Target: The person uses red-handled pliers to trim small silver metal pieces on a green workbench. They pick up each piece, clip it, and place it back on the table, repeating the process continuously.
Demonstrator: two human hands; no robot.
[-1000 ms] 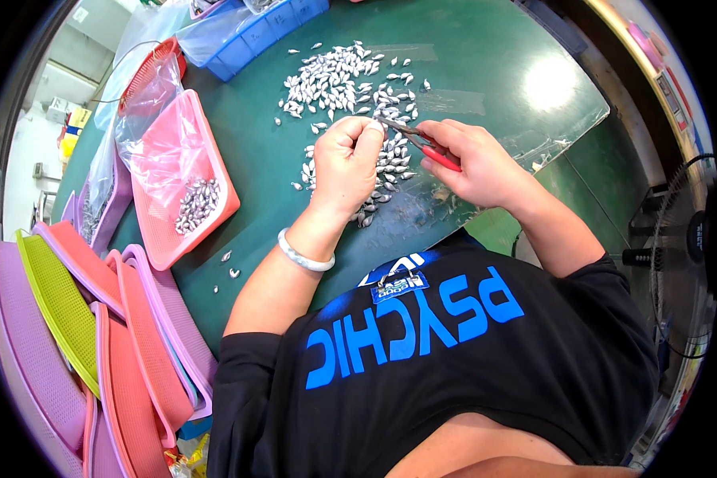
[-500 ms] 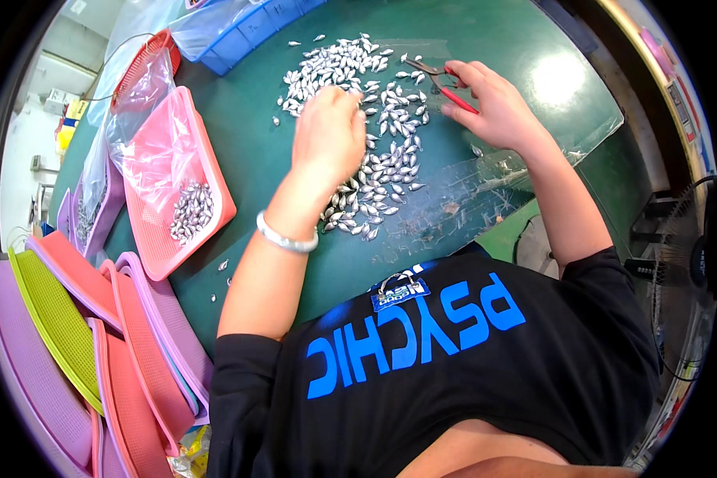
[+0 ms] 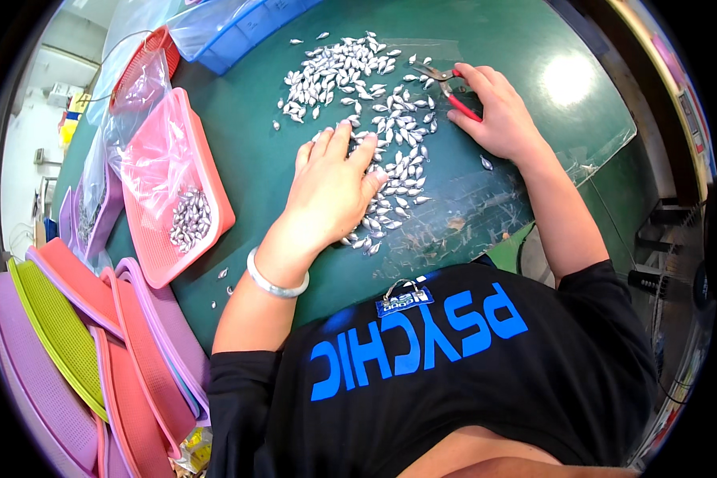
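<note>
Many small silver teardrop-shaped metal pieces (image 3: pixel 338 70) lie spread over the green table (image 3: pixel 255 151). At the left edge of the spread, my left hand (image 3: pixel 331 177) rests with its fingers apart, its fingertips among the pieces; whatever is under the palm is hidden. My right hand (image 3: pixel 498 113) is wrapped round the red handles of a pair of cutting pliers (image 3: pixel 452 95). Their dark jaws point left, over the right side of the spread, and are parted. One single piece (image 3: pixel 486 162) lies apart, below my right hand.
Left of the spread stands a pink basket (image 3: pixel 212 179) with a clear bag and more silver pieces in it. A blue crate (image 3: pixel 247 36) and a red basket (image 3: pixel 145 60) are behind. Several stacked coloured baskets (image 3: pixel 56 334) fill the lower left. A fan (image 3: pixel 697 279) stands at the right.
My left hand has moved down toward me from the upper pile, and its fingers have spread. My right hand stays almost in place with the pliers.
</note>
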